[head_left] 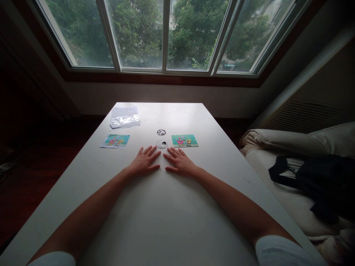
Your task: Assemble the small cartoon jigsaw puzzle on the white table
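Both my left hand [145,160] and my right hand [179,162] lie palm down on the white table [166,221], fingers spread, holding nothing. Just past my fingertips is a round disc [161,144] with a dark spot, and beyond it a second round disc [161,132] with a dark and light pattern; I cannot tell what they are. Beyond my right hand lies a colourful cartoon jigsaw puzzle [185,140] on a green-blue background. Up and left of my left hand is a cartoon picture sheet [115,141] with similar figures.
A clear plastic bag [125,117] with paper lies at the table's far left. To the right stands a pale sofa [266,170] with a dark cloth bag [327,181] on it. Past the table's far edge is a wide window [144,37].
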The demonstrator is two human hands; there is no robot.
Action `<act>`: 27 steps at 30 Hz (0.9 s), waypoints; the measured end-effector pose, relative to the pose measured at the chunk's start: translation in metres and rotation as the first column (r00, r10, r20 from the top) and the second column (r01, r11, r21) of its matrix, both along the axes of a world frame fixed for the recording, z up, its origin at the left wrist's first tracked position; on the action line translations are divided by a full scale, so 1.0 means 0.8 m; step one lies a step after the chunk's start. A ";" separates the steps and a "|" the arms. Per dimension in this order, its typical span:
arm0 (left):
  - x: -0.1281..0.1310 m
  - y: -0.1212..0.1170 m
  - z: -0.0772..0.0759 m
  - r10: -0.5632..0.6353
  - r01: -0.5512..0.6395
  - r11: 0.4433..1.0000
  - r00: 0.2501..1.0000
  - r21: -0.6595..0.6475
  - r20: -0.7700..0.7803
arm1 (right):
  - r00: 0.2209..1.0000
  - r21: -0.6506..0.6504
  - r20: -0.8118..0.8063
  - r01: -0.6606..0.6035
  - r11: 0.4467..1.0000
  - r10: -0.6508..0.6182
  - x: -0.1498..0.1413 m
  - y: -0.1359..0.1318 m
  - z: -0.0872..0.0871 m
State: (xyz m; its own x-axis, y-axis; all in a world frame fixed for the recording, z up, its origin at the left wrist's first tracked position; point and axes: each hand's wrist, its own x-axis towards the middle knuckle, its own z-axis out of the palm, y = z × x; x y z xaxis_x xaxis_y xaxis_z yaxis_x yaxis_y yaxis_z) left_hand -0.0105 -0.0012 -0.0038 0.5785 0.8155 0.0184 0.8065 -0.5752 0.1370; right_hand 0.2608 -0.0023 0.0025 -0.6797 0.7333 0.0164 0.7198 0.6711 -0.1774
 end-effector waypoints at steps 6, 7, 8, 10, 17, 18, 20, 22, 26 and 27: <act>-0.001 0.000 -0.001 -0.005 0.005 1.000 1.000 0.001 -0.002 | 1.000 0.008 -0.003 -0.003 1.000 0.003 0.000 0.000 0.000; -0.001 0.000 -0.001 -0.005 0.005 1.000 1.000 0.001 -0.004 | 1.000 0.009 -0.004 -0.004 1.000 0.004 0.000 0.000 0.000; -0.001 0.000 -0.001 -0.004 0.004 1.000 1.000 0.001 -0.005 | 1.000 0.010 -0.005 -0.004 1.000 0.004 0.000 0.000 -0.001; -0.001 0.001 -0.002 -0.003 0.003 1.000 1.000 0.002 -0.006 | 1.000 0.011 -0.007 -0.003 1.000 0.003 0.000 0.000 -0.001; -0.001 0.001 -0.001 0.000 0.000 1.000 1.000 0.002 -0.008 | 1.000 0.012 -0.004 -0.004 1.000 0.004 0.000 0.000 0.000; 0.000 0.001 -0.001 0.000 0.000 1.000 1.000 0.001 -0.008 | 1.000 0.013 -0.003 -0.004 1.000 0.004 0.000 0.000 0.000; 0.000 0.001 -0.001 -0.001 0.001 1.000 1.000 0.000 -0.005 | 1.000 0.011 -0.002 -0.003 1.000 0.003 0.000 0.000 0.000; 0.000 0.000 0.000 -0.001 0.001 1.000 1.000 -0.001 -0.002 | 1.000 0.007 0.001 -0.003 1.000 0.003 0.000 0.001 0.000; 0.000 0.000 0.002 0.000 0.000 1.000 1.000 -0.007 0.002 | 1.000 0.008 0.002 -0.001 1.000 0.001 0.000 0.000 0.000; 0.000 0.000 0.002 -0.001 0.001 1.000 1.000 -0.007 0.002 | 1.000 0.008 0.001 -0.002 1.000 0.002 -0.001 0.000 0.000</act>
